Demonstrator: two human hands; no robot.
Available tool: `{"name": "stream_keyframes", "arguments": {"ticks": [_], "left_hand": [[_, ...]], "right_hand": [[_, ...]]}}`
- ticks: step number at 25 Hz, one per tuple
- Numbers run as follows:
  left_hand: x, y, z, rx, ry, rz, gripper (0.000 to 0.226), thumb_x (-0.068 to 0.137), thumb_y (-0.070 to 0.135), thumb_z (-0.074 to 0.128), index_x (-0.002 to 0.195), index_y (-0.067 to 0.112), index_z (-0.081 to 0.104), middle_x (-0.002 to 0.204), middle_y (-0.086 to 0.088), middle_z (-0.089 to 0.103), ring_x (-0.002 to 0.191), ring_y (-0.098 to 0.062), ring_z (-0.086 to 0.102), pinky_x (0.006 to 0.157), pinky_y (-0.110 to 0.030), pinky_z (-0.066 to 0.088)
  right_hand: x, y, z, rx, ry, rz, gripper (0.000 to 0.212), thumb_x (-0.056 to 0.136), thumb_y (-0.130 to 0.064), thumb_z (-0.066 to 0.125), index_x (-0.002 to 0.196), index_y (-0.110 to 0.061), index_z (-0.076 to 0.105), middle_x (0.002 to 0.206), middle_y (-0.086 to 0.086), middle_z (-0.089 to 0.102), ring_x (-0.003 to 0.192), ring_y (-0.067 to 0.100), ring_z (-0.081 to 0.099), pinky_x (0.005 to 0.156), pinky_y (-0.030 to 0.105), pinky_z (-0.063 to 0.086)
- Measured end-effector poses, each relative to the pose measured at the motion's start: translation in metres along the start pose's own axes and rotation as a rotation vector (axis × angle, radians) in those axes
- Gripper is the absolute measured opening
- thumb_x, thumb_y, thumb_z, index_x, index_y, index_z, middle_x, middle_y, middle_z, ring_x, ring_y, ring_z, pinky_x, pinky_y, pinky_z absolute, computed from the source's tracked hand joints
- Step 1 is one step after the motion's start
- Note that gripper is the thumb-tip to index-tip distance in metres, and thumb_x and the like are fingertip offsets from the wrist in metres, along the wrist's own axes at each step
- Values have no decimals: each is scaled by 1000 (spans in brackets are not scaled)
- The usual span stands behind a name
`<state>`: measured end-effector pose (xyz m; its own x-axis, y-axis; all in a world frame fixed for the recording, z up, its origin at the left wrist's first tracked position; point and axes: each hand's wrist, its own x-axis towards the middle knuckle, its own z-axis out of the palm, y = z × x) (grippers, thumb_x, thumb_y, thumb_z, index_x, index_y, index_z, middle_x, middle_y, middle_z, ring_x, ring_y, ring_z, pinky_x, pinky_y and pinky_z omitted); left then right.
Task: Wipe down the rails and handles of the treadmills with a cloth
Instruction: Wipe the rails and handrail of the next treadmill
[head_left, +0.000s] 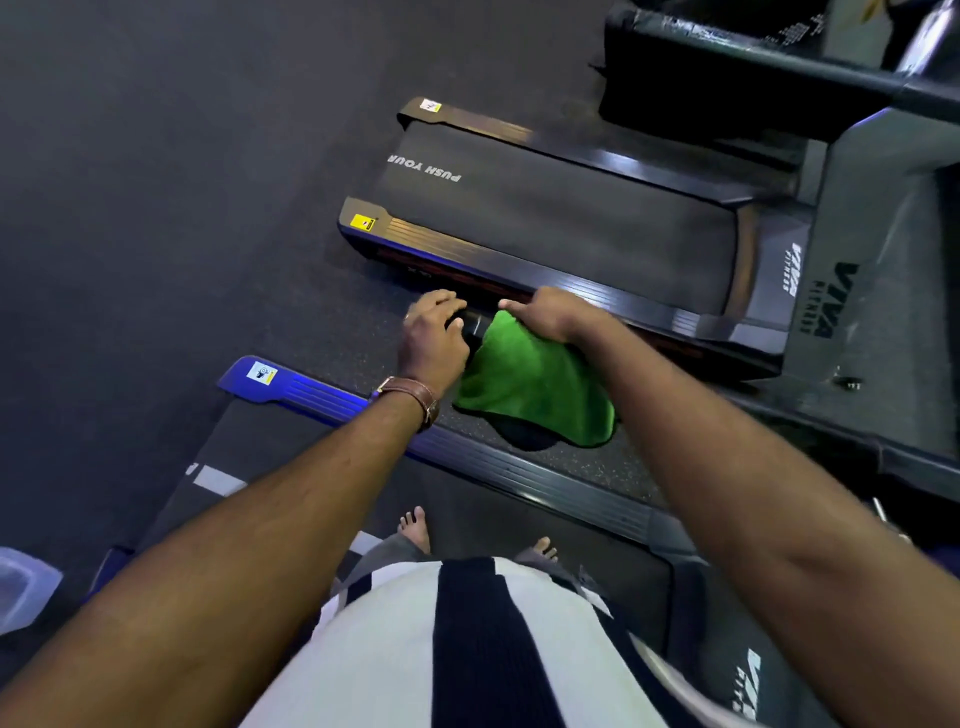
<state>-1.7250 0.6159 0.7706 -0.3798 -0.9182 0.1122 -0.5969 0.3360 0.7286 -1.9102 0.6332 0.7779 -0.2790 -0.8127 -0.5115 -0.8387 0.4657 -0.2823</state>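
Observation:
A black treadmill handle (475, 327) runs between my two hands, and only a short piece of it shows. My left hand (434, 338), with a brown watch strap on the wrist, is closed around the handle's free end. My right hand (543, 312) presses a green cloth (530, 387) onto the handle just to the right. The cloth wraps over the handle and hangs down below it, hiding the rest.
I stand barefoot on a treadmill belt (519, 525) whose side rail (311, 395) glows blue. A second treadmill (545, 218), with "PUSH YOUR" on its belt, lies parallel beyond the handle. Its grey upright (862, 270) rises at right. A translucent plastic container (21, 587) sits at lower left.

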Motion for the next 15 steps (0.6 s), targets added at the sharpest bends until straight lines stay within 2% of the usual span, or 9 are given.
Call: {"name": "stream_keyframes", "arguments": {"ticks": [2, 3, 5, 8, 9, 10, 12, 14, 15], "left_hand": [[2, 2, 1, 51, -96, 179, 25, 83, 2, 62, 107, -1, 68, 116, -16, 65, 112, -29, 57, 102, -35, 42], [2, 3, 1, 64, -134, 231, 25, 82, 2, 63, 107, -1, 68, 114, -17, 66, 111, -30, 58, 102, -36, 42], [3, 4, 1, 113, -165, 275, 26, 82, 1, 61, 107, -1, 68, 112, -17, 67, 109, -32, 59, 101, -37, 42], [6, 4, 1, 181, -214, 311, 27, 83, 1, 58, 109, 0, 66, 114, -17, 66, 110, -33, 57, 104, -40, 37], [7, 4, 0, 192, -220, 321, 27, 84, 2, 57, 109, 0, 66, 115, -17, 65, 110, -32, 57, 105, -40, 35], [9, 3, -1, 198, -235, 334, 26, 85, 3, 56, 110, 0, 65, 115, -16, 65, 111, -32, 56, 106, -40, 34], [14, -2, 0, 204, -285, 377, 25, 88, 6, 55, 111, 1, 65, 115, -15, 65, 110, -32, 57, 105, -41, 36], [19, -2, 1, 212, -324, 414, 26, 89, 9, 54, 111, 2, 65, 114, -14, 66, 107, -32, 58, 100, -41, 41], [22, 1, 4, 210, -347, 423, 26, 90, 11, 54, 112, 3, 65, 113, -13, 67, 105, -32, 58, 97, -40, 42]], "right_hand": [[-20, 36, 2, 28, -28, 8, 75, 90, -73, 30, 108, -11, 69, 122, 18, 64, 107, 33, 60, 79, 32, 42], [-28, 51, 1, 22, -68, 28, 73, 92, -70, 29, 114, -14, 68, 126, 18, 62, 110, 32, 60, 83, 33, 43], [-24, 56, -7, 67, -243, 77, 54, 101, -52, 30, 125, -16, 63, 135, 15, 57, 112, 29, 60, 86, 32, 44], [1, 17, -11, 212, -330, 58, 38, 103, -34, 37, 114, -13, 66, 129, 14, 62, 88, 22, 63, 74, 29, 43], [0, 6, -9, 141, -259, 19, 42, 102, -39, 36, 115, -14, 66, 128, 15, 62, 92, 24, 63, 76, 28, 41], [-4, 5, -4, 42, -96, -15, 49, 100, -50, 33, 114, -17, 67, 124, 15, 64, 98, 28, 63, 75, 30, 39], [-37, 26, 27, -147, 350, -80, 57, 95, -65, 27, 111, -24, 65, 110, 11, 68, 99, 32, 64, 72, 36, 42], [-82, 46, 77, -244, 766, -181, 46, 99, -54, 37, 126, -24, 59, 123, 9, 64, 112, 31, 60, 88, 40, 45], [-94, 52, 100, -280, 876, -168, 44, 100, -44, 43, 136, -21, 54, 138, 10, 56, 126, 30, 51, 102, 44, 40]]}}
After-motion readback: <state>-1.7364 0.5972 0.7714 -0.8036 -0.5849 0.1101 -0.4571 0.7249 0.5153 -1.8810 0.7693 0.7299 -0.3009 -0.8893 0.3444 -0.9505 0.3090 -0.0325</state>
